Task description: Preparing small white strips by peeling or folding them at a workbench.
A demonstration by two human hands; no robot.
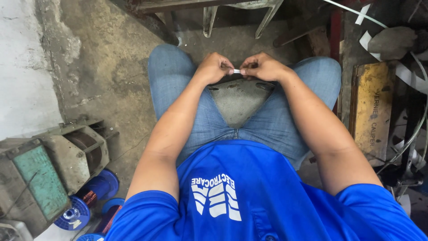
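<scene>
I sit with my knees apart, in blue jeans and a blue shirt. My left hand (pixel 214 67) and my right hand (pixel 263 67) meet in front of me above the gap between my knees. Between their fingertips they pinch a small white strip (pixel 236 71), each hand gripping one end. Most of the strip is hidden by the fingers. Below the hands lies a grey mesh-like seat surface (pixel 238 100).
A boxy grey and green machine (pixel 44 172) stands on the concrete floor at the lower left, with blue spools of copper wire (pixel 89 198) beside it. A long yellow case (pixel 372 109) lies at the right among white strips (pixel 410 73) and cables. Metal legs (pixel 236 15) stand ahead.
</scene>
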